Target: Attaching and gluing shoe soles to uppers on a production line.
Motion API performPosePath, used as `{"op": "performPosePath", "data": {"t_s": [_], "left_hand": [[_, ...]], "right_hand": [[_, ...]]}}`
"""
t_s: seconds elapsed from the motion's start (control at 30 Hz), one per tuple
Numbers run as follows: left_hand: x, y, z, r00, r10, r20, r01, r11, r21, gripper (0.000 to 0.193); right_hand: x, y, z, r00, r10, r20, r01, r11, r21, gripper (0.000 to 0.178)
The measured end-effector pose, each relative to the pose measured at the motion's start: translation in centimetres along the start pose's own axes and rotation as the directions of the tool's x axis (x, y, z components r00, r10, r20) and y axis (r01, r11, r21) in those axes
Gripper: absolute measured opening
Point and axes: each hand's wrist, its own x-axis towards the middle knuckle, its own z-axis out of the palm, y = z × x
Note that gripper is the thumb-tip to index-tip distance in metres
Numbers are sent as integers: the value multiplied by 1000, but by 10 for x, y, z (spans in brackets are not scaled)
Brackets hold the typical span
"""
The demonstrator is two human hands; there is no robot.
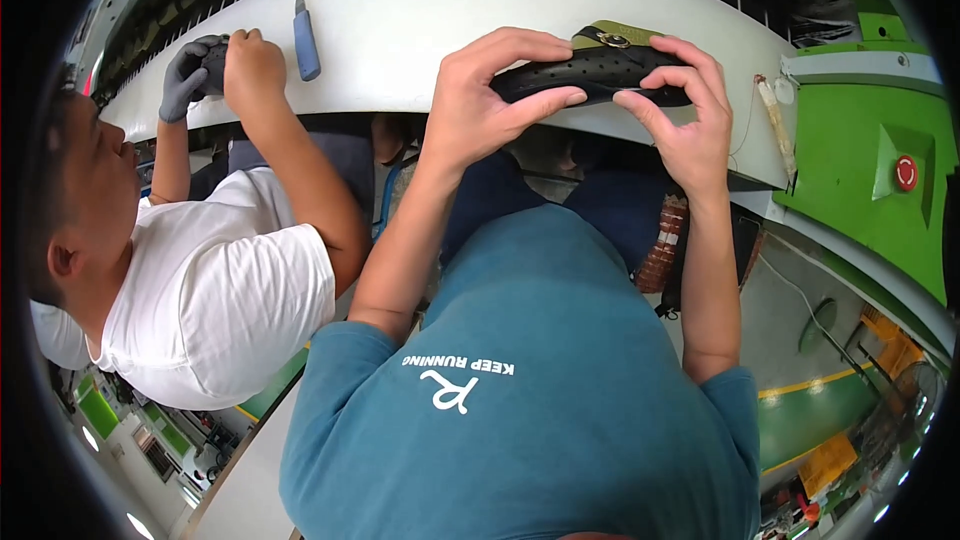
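A factory floor: a long white conveyor belt [420,10] runs past seated workers, a green machine housing [860,140] with a red stop button [906,172] stands right, yellow floor lines [810,383] below.

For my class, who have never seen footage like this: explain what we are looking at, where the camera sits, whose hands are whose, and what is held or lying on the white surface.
The one picture comes from a fisheye camera on a person's head, looking down, so edges curve. That person, in a teal shirt, holds a black perforated shoe-like piece between the left hand and right hand, above a curved white work surface. A blue-handled tool lies on the surface. At left a co-worker in a white shirt works with a grey-gloved hand and a bare hand.
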Motion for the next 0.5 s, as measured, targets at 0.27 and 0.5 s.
{"op": "performPosePath", "data": {"t_s": [0.27, 0.5], "left_hand": [[16, -10, 1, 992, -104, 70, 109, 992, -69, 29], [22, -9, 1, 989, -109, 101, 116, 991, -72, 25]], "right_hand": [[1, 9, 14, 999, 10, -38, -8, 997, 70, 31], [1, 14, 17, 998, 29, -56, -26, 998, 54, 33]]}}
